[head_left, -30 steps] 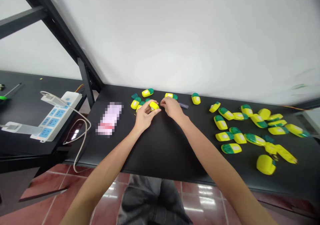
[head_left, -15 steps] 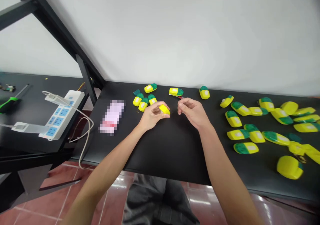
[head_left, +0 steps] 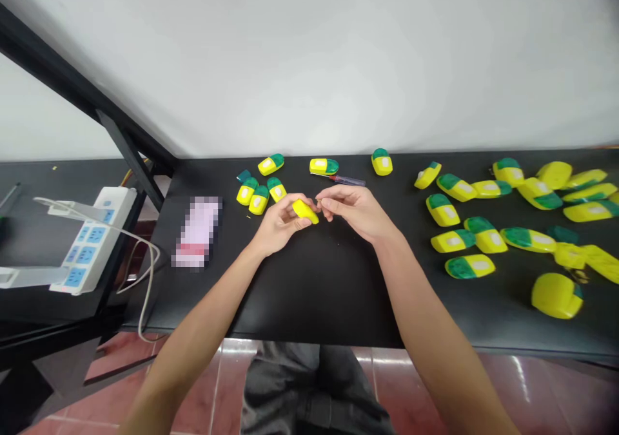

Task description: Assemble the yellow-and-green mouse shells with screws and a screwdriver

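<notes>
We find the yellow plastic casing [head_left: 305,211] in the left hand [head_left: 283,225], raised above the middle of the black table [head_left: 314,293], pinched between the thumb below and the fingers above. The right hand [head_left: 355,209] is just to its right, thumb and forefinger pressed together on what appears to be a tiny part [head_left: 318,202], too small for us to identify.

We judge the main hazard to be loss of this part: so slight a pinch, with nothing beneath to catch it, could let it drop and roll over the smooth table. A dark piece would be hard to find there. We also note that the casing is held near one end; a push from the right could twist it out of the fingers.

The screwdriver [head_left: 350,181] lies beyond the right hand, its blade beside a yellow-and-green casing [head_left: 324,166]; a careless reach could knock either. On the left, the white cable [head_left: 153,274] hangs over the near edge and could snag a sleeve or arm.
</notes>
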